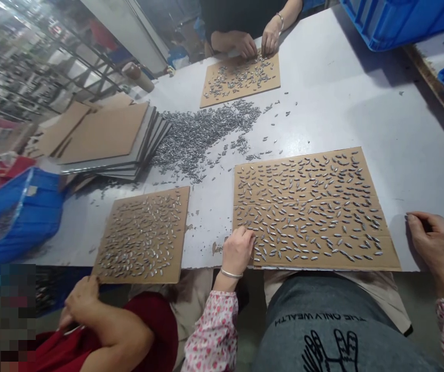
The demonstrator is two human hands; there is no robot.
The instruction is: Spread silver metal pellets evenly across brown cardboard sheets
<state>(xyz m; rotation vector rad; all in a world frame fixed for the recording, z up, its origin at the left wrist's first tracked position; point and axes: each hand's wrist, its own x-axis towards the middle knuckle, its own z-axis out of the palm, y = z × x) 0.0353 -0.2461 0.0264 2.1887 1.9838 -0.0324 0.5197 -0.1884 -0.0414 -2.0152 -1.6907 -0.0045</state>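
In front of me lies a cardboard sheet [394, 258] covered with rows of small, spindle-shaped metal pieces [303, 254]. At its lower left corner is my left hand [238, 251], with the fingers closed together by the nearest pieces. Whether a piece is between those fingertips is hidden. My right hand [437, 242] rests on the white table to the right of the sheet, apart from it. Its thumb and fingers are curled together in a pinch, and anything in them is too small to make out.
A large heap of loose metal pieces [199, 137] spreads across the table [322, 113]. Stacked boards [106, 129] stand left. Co-workers sit at a left board [185, 206] and a far board [206, 98]. Blue crates [403, 26] stand at upper right; a blue bin [40, 206] is left.
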